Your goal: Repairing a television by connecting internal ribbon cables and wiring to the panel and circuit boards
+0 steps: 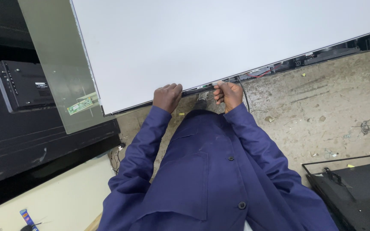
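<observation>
White panel (219,42), one; two hands: left hand (166,97), right hand (228,94) grips closed on edge.

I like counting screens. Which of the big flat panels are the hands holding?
The white panel: both the left hand and right hand grip its near edge. The black ones lie untouched aside.

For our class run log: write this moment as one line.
left hand: grips white panel edge | right hand: pinches same edge by black cable | floor: concrete, littered

Both hands (198,96) grip the panel's (219,42) near edge, floor (322,107) beneath.
</observation>
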